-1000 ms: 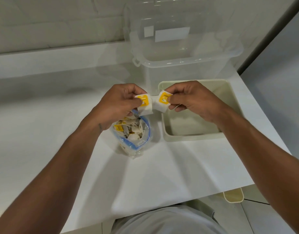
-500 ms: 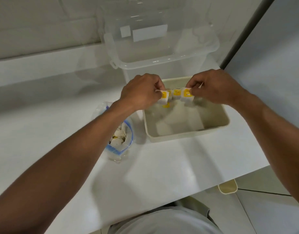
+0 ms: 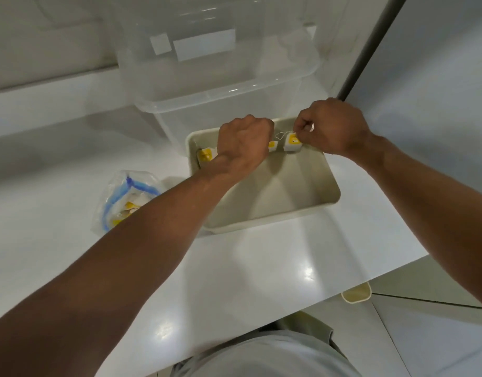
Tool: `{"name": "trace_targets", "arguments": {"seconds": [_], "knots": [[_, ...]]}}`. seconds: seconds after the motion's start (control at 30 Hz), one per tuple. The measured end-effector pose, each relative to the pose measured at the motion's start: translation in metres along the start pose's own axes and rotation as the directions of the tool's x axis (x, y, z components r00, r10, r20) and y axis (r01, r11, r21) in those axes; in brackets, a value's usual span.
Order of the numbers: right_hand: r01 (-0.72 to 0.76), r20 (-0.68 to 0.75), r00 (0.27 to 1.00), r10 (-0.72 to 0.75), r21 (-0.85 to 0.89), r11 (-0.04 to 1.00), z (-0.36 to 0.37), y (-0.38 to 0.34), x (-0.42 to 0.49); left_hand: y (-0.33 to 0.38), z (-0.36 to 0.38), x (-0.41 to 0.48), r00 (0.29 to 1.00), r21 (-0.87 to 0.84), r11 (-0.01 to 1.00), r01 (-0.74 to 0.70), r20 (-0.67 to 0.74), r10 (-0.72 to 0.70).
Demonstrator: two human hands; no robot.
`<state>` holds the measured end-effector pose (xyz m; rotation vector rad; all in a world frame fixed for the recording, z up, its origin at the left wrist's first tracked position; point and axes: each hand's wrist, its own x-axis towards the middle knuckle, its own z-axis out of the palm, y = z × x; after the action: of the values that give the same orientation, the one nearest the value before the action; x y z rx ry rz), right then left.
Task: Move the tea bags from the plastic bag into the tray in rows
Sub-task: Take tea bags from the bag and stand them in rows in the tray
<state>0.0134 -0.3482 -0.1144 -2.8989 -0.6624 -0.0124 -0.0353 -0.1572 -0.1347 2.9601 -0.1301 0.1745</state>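
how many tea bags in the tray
3 along the tray's far wall: a left corner tea bag, a middle tea bag beside the left hand, an end tea bag pinched by the right hand. Others may hide under the left hand.

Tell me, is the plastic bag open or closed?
Open. The plastic bag has its blue zip rim spread in a loop, and tea bags show inside.

No legible text or labels

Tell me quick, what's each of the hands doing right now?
Left hand: curled, down inside the tray; what it holds is hidden, cannot tell.
Right hand: closed, pinching a tea bag.
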Motion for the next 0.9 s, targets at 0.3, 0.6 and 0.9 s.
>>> {"name": "trace_targets", "arguments": {"seconds": [0.3, 0.6, 0.9], "knots": [[0.150, 0.093, 0.987, -0.130, -0.257, 0.955, 0.008, -0.009, 0.007, 0.007, 0.022, 0.015, 0.997, -0.092, 0.995, 0.034, 0.071, -0.028], [0.168, 0.093, 0.986, -0.140, -0.497, 0.852, 0.020, -0.023, 0.021, 0.026, 0.025, 0.025, 0.991, 0.212, 0.974, -0.085, 0.120, 0.061], [0.103, 0.112, 0.993, -0.046, -0.584, 0.805, 0.022, -0.035, 0.015, 0.016, 0.029, 0.021, 0.981, 0.252, 0.953, -0.166, 0.140, 0.134]]}}
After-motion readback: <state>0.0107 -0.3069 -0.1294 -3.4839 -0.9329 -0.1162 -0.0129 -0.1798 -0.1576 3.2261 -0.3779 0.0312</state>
